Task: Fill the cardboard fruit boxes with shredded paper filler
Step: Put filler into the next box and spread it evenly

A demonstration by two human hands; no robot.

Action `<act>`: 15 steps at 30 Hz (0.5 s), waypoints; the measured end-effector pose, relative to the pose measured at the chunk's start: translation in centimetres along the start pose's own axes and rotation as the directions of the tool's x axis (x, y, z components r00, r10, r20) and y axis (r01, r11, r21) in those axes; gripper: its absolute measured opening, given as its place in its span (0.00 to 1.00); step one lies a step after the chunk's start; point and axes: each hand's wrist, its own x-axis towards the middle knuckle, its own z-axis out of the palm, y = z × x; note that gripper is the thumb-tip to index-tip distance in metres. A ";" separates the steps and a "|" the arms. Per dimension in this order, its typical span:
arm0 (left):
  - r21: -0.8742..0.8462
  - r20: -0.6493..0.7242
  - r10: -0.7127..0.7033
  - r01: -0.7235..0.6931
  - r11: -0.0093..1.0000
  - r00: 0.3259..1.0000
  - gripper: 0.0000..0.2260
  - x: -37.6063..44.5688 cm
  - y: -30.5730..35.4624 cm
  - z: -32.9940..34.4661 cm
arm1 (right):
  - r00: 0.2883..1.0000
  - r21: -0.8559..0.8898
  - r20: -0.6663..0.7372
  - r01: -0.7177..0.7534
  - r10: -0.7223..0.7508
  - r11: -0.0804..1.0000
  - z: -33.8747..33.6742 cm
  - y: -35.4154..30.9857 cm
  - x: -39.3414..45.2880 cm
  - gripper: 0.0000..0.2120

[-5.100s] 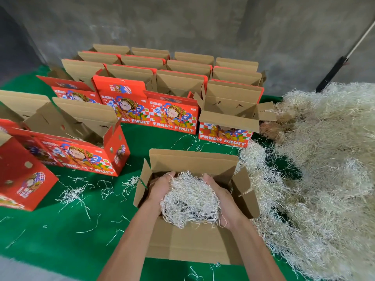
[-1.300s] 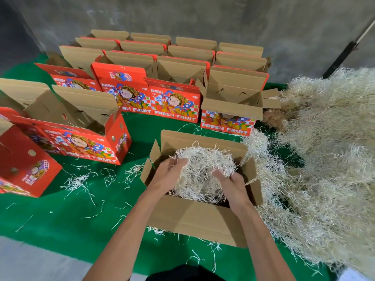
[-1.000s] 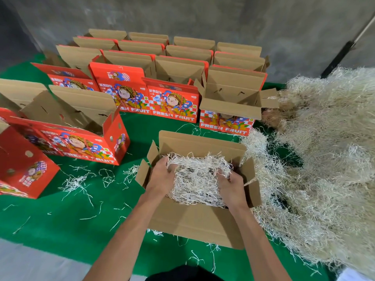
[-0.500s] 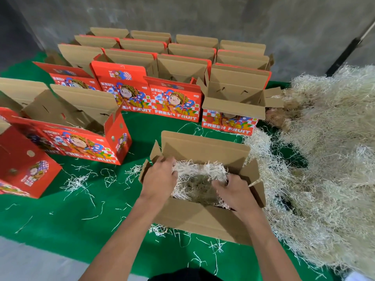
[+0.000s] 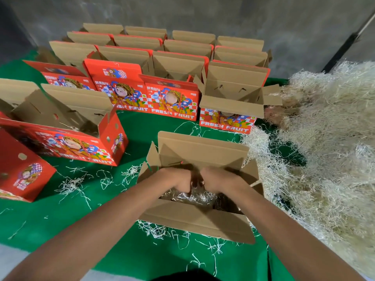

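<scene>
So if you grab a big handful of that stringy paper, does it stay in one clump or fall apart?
Probably mostly one clump: the shredded paper pile looks tangled. Some bits likely drop, since loose strands lie on the green cloth. It seems squashy; both hands are down inside the box.

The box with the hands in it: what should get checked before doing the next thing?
1. Both flaps of the box stand open: ok.
2. Left hand and right hand are down inside, on the shredded paper: ok.
3. Paper fills the box evenly: cannot tell, the hands hide much of it.
4. More paper is close by: ok, the big pile lies right beside it.
5. Green cloth is tidy: not ok, loose strands lie scattered.
</scene>
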 end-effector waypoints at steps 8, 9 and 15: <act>0.272 0.113 -0.160 0.125 0.954 0.981 0.17 4.4 -1.2 5.1 | 0.964 -0.132 0.267 0.047 -0.010 0.990 6.7 1.3 5.6 0.24; 0.261 0.096 -0.144 0.115 0.958 0.985 0.17 4.7 -1.6 5.7 | 0.959 -0.150 0.283 0.072 -0.027 0.986 7.0 1.4 5.6 0.24; 0.298 0.078 -0.093 0.066 0.952 0.993 0.15 5.5 -3.2 6.1 | 0.947 -0.489 0.270 -0.020 0.173 0.872 7.9 3.4 6.5 0.31</act>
